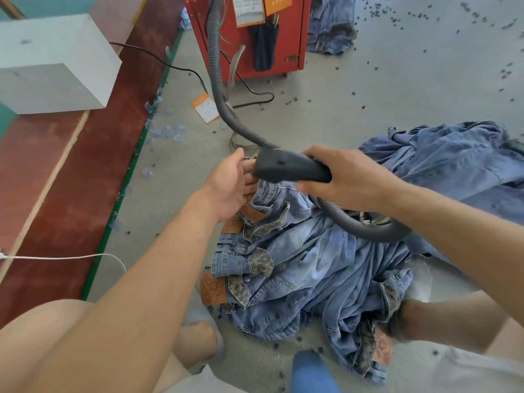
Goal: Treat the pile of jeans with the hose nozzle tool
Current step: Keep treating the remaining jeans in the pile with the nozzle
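A pile of light blue jeans (306, 265) with brown leather patches lies on the grey floor in front of me. My right hand (348, 177) grips the dark grey nozzle tool (292, 167), held level above the pile with its mouth pointing left. A ribbed grey hose (218, 89) runs from the red machine to the nozzle, and another stretch loops over the jeans under my right wrist. My left hand (229, 185) holds up the waistband of the top pair of jeans right at the nozzle's mouth.
A red machine cabinet (295, 46) stands at the back with a black cable on the floor. More jeans (453, 163) lie heaped at the right. A white block (54, 63) sits on a red-brown platform (71, 177) at the left. Dark bits litter the floor.
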Action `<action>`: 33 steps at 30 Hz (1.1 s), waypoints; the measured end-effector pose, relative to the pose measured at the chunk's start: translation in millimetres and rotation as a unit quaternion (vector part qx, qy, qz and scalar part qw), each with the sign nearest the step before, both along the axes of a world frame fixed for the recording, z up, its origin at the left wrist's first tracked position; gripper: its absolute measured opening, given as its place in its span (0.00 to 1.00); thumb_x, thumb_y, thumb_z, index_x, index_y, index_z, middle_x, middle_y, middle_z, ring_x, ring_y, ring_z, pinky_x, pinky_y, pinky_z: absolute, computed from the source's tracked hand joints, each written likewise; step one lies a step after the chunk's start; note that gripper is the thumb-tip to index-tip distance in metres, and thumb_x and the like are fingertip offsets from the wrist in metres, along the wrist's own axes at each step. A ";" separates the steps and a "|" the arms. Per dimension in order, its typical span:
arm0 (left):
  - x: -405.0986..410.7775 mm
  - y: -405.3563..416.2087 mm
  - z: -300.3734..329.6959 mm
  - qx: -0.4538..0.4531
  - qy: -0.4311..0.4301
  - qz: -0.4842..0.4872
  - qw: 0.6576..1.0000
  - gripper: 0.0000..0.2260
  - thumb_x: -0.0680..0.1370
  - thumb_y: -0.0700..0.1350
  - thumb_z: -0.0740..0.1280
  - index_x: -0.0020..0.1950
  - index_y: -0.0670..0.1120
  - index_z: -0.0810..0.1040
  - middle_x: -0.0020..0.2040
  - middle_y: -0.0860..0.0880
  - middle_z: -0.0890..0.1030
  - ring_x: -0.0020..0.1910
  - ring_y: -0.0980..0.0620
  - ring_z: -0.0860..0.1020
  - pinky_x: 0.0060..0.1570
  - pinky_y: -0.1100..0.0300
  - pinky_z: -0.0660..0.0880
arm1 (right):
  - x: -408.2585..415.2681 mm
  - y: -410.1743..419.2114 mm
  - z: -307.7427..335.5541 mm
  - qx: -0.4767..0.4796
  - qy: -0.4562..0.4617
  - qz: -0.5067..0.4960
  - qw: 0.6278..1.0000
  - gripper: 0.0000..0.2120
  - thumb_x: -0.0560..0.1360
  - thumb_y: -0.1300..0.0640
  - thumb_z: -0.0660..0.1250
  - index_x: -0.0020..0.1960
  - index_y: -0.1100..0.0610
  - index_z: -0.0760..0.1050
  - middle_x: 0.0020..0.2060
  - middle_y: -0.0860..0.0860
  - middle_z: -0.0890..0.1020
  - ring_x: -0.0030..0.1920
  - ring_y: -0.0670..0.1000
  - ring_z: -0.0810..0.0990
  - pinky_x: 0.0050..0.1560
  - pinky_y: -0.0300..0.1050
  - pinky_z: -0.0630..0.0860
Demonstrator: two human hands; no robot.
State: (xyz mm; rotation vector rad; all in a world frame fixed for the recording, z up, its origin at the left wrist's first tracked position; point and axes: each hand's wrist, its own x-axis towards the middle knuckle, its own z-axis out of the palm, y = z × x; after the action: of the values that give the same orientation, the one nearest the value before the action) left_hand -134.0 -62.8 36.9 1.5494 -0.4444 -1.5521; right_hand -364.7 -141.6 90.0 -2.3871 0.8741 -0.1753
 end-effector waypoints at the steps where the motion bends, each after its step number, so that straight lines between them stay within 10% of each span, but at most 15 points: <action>1: 0.2 -0.1 -0.1 0.000 0.005 -0.002 1.000 0.28 0.87 0.61 0.44 0.63 0.48 0.80 0.58 0.45 0.82 0.58 0.45 0.76 0.59 0.51 0.68 | 1.0 -2.2 3.6 -0.004 -0.018 -0.021 1.000 0.18 0.78 0.43 0.72 0.65 0.47 0.74 0.41 0.38 0.80 0.37 0.36 0.80 0.36 0.31 0.71; 10: 4.1 -1.1 0.6 -0.027 -0.052 0.020 0.998 0.12 0.80 0.49 0.62 0.57 0.47 0.82 0.52 0.46 0.87 0.44 0.50 0.84 0.47 0.54 0.80 | -20.6 -23.7 15.4 0.042 0.022 -0.178 0.983 0.14 0.78 0.43 0.71 0.51 0.52 0.74 0.32 0.49 0.82 0.27 0.44 0.80 0.32 0.44 0.72; 16: -9.1 13.6 -52.9 0.145 -0.346 0.098 0.922 0.22 0.78 0.51 0.67 0.71 0.48 0.71 0.67 0.40 0.76 0.66 0.39 0.73 0.66 0.43 0.73 | -21.2 -17.1 8.2 0.097 -0.005 -0.196 0.976 0.10 0.77 0.45 0.71 0.45 0.51 0.76 0.24 0.49 0.80 0.21 0.43 0.76 0.26 0.40 0.72; 19: -15.9 27.4 -83.8 0.296 -0.233 0.185 0.908 0.31 0.81 0.59 0.59 0.78 0.43 0.64 0.76 0.37 0.65 0.73 0.35 0.66 0.73 0.40 0.67 | -19.2 -17.6 8.2 0.096 -0.015 -0.191 0.977 0.11 0.77 0.45 0.72 0.46 0.50 0.75 0.26 0.49 0.79 0.21 0.43 0.76 0.27 0.42 0.71; 23: 1.5 31.9 -109.3 0.306 -0.135 0.265 0.905 0.26 0.82 0.43 0.61 0.80 0.42 0.61 0.79 0.38 0.63 0.74 0.35 0.68 0.72 0.38 0.70 | -13.6 -15.2 4.5 0.096 0.015 -0.175 0.980 0.12 0.77 0.44 0.71 0.48 0.51 0.74 0.28 0.50 0.80 0.22 0.44 0.75 0.30 0.44 0.72; 28: -23.5 53.8 -119.4 0.388 -0.257 0.337 0.819 0.30 0.82 0.57 0.65 0.74 0.39 0.61 0.75 0.36 0.62 0.72 0.34 0.64 0.72 0.41 0.65 | -10.8 -12.8 -6.0 0.075 0.077 -0.145 0.984 0.13 0.77 0.41 0.70 0.51 0.49 0.73 0.32 0.48 0.80 0.29 0.47 0.77 0.30 0.41 0.68; 33: -39.6 40.7 -123.8 0.362 0.078 0.413 0.832 0.40 0.82 0.70 0.46 0.83 0.41 0.57 0.83 0.41 0.59 0.80 0.37 0.61 0.78 0.44 0.61 | -2.1 -14.9 -13.8 0.056 0.085 -0.127 0.987 0.14 0.77 0.40 0.70 0.52 0.47 0.72 0.33 0.46 0.79 0.31 0.45 0.78 0.29 0.39 0.67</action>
State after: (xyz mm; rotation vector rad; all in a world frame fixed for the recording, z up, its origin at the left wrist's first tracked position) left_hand -173.6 -22.0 -86.9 1.7672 0.9274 -1.1395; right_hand -366.8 -156.5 76.2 -2.2045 1.2348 -0.0211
